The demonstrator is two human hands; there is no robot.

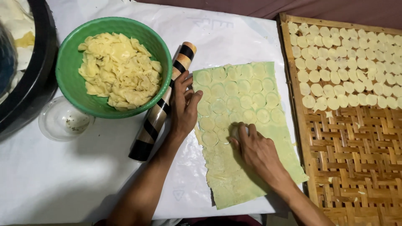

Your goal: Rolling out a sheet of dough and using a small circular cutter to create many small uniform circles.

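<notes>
The rolled dough sheet (247, 138) lies flat on the white-covered table (54, 180), scored with rows of round cuts. The right hand (255, 148) presses down on a small round cutter (235, 132) — fingers curled over it. The left hand (183, 104) rests open at the sheet's left edge, beside a striped rolling pin (161, 104) and a green bowl (69, 62) of dough scraps — cut discs (347, 62) fill a woven bamboo tray (356, 159).
</notes>
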